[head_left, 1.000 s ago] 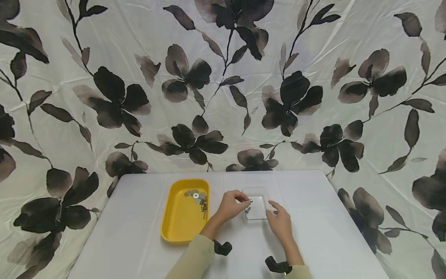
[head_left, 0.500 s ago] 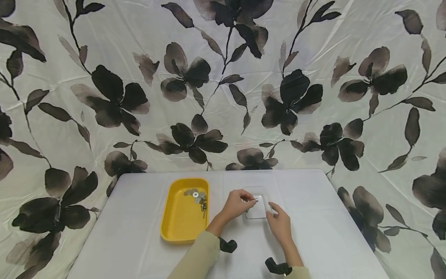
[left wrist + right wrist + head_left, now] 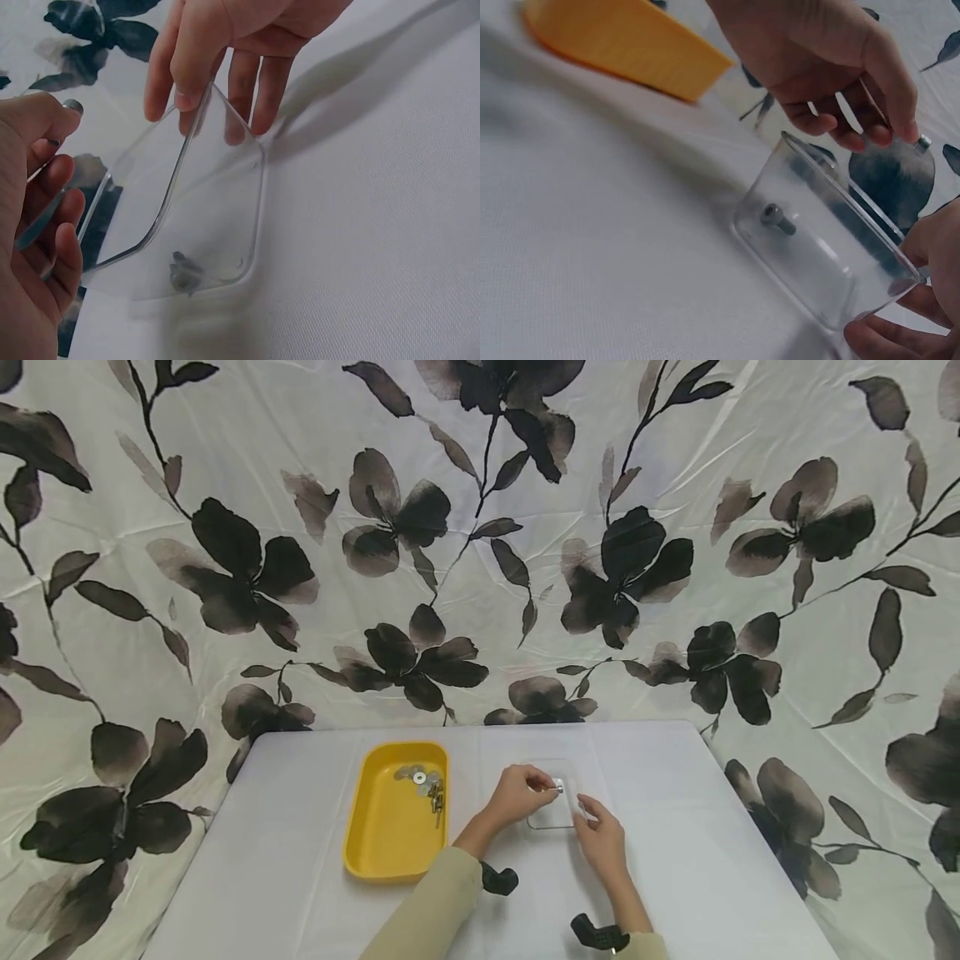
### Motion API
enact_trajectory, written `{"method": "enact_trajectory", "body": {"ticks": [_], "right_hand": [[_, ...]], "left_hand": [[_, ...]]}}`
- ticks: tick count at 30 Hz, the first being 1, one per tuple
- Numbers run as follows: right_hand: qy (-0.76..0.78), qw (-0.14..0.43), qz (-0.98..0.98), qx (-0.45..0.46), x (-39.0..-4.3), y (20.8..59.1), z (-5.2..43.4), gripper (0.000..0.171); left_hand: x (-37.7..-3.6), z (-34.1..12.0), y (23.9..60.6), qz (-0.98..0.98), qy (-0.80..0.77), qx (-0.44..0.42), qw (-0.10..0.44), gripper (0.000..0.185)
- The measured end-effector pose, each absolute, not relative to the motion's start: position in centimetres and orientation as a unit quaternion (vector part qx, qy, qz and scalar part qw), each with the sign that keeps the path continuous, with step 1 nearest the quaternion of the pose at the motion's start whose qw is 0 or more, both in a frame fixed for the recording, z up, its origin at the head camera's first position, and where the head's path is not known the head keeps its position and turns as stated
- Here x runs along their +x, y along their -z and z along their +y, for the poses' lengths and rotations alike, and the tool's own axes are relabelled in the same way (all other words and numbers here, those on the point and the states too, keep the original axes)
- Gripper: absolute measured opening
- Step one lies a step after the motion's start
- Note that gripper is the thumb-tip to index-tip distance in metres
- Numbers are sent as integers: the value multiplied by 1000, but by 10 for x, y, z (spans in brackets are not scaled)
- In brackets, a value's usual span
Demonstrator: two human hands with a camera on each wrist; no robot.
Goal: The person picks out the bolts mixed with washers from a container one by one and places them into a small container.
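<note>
White table [image 3: 300,860], bolt [image 3: 923,142] pinched by left hand [image 3: 517,795]

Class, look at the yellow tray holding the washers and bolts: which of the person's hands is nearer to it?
Left. The left hand hangs just right of the yellow tray, pinching a small bolt over the clear container. The right hand is farther right, at the container's far side.

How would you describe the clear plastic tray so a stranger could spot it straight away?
On the white table, look right of the yellow plastic tray of washers and bolts. The clear plastic tray sits between the two hands, see-through, with one small bolt lying inside.
</note>
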State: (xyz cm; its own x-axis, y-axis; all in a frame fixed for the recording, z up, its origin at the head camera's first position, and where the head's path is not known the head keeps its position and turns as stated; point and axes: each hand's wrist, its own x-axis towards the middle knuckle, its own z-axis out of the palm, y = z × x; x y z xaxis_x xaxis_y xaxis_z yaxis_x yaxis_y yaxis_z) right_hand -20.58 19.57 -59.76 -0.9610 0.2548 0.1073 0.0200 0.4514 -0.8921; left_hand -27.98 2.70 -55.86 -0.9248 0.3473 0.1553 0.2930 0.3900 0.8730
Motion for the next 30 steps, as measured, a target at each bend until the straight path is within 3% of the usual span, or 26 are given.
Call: {"method": "enact_trajectory", "body": {"ticks": [30], "right_hand": [[-519, 117, -844, -72, -205, 601, 198, 33]], "left_hand": [[-282, 32, 562, 821, -530, 209, 32, 5]]}}
